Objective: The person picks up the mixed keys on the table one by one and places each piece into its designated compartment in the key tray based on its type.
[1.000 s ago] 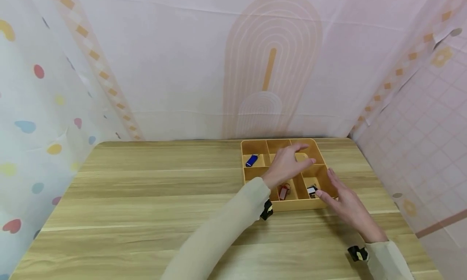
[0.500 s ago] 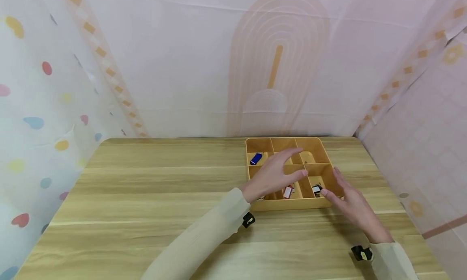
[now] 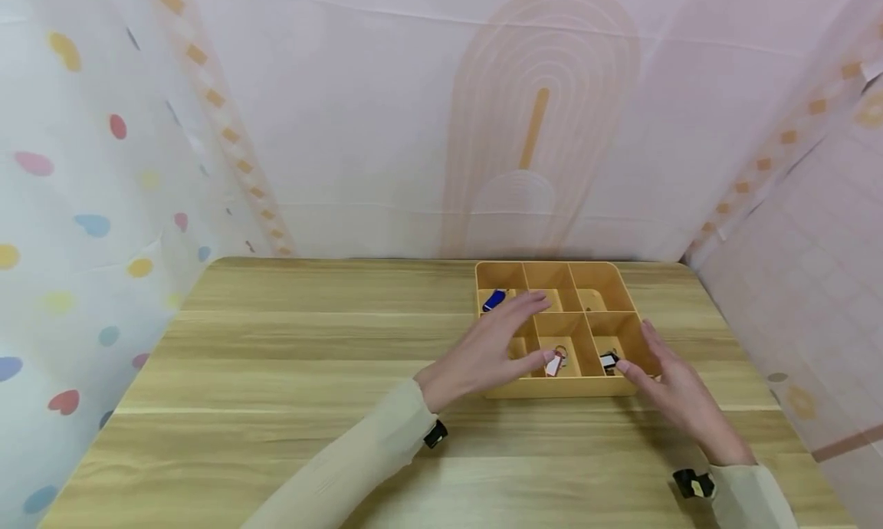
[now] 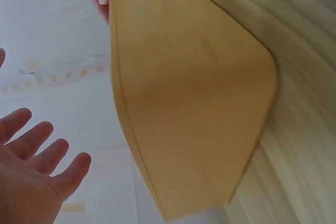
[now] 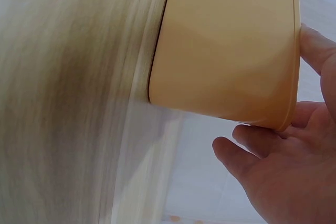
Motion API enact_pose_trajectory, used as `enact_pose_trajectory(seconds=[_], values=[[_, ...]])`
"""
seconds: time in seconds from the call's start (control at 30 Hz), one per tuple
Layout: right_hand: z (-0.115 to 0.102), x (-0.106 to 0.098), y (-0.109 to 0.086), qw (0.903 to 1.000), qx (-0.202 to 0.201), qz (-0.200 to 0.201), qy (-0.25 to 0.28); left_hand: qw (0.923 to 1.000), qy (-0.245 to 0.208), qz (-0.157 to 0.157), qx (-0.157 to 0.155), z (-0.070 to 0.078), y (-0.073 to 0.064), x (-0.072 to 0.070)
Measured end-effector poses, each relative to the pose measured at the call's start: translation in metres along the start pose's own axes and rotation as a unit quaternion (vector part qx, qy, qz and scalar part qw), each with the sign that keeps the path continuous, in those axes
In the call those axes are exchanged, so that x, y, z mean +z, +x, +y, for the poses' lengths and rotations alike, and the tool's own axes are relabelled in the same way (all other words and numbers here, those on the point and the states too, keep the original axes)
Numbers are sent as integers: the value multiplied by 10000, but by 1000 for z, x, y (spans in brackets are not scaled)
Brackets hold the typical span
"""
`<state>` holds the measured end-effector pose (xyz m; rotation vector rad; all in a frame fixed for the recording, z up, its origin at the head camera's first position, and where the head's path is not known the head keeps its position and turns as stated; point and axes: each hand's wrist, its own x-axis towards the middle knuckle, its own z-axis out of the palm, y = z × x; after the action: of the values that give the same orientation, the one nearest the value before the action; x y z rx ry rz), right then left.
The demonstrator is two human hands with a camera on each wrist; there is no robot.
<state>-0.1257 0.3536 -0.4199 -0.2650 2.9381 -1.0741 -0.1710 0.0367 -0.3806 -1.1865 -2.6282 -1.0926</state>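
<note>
A yellow-orange compartment box [image 3: 559, 389] stands on the table. My right hand [image 3: 676, 395] holds its near right corner, thumb at the front rim and fingers along the right wall. In the right wrist view, that hand's fingers [image 5: 236, 156] spread beside the box's corner. My left hand [image 3: 483, 353] hovers over the box's left part with fingers extended, holding nothing. A blue key tag [image 3: 494, 300] lies in the back left compartment. Front compartments hold a red key tag with a ring [image 3: 554, 363] and a black key tag [image 3: 608, 361]. The left hand partly hides the front left compartment.
The wood-grain table [image 3: 290, 376] extends left of the box. A patterned cloth backdrop [image 3: 345, 130] hangs behind the table and along both sides. Each wrist wears a small black device, such as the left one [image 3: 435, 434].
My left hand has drawn back leftward and toward me from over the box's middle, uncovering more compartments. My right hand stays at the corner. The head view has shifted slightly left.
</note>
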Motion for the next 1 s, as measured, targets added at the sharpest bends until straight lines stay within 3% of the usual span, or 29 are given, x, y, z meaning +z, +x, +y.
enact_pose_trajectory(seconds=[0.17,0.33,0.67,1.0], values=[[2,-1,0,10000,-7,-21,56,9994,287,-63,172,-8,-17,-5],[6,0,-2,9999,-100,89,14,9963,842,-67,152,-17,-36,-12],[7,1,-7,9992,-194,233,-266,9838,1763,-41,-308,-37,-78,-30],[3,0,-12,9981,-345,365,-346,9758,1985,186,-902,-53,-115,-48]])
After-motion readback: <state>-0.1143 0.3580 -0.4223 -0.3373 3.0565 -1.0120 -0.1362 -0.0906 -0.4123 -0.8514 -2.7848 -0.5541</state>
